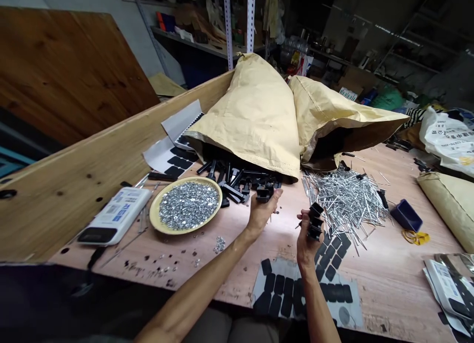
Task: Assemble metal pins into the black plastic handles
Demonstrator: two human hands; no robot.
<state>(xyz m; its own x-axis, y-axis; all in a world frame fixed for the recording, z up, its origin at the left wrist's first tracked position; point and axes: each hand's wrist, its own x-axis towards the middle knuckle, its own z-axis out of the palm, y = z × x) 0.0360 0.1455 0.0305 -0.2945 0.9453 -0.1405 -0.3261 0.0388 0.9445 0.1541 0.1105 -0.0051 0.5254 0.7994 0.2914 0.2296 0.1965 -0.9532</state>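
two black parts in hand at the mouth of the sack
the black plastic part sits at the near edge of the pile of black parts, pinched in the fingers of the left hand, just beyond the palm. the right hand, nearer the body, grips a stack of black pieces upright over the bench, beside the loose metal pins.

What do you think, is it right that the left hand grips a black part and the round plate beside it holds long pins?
No. The head view shows the round plate holding small silver nuts; the left hand does grip a black part.
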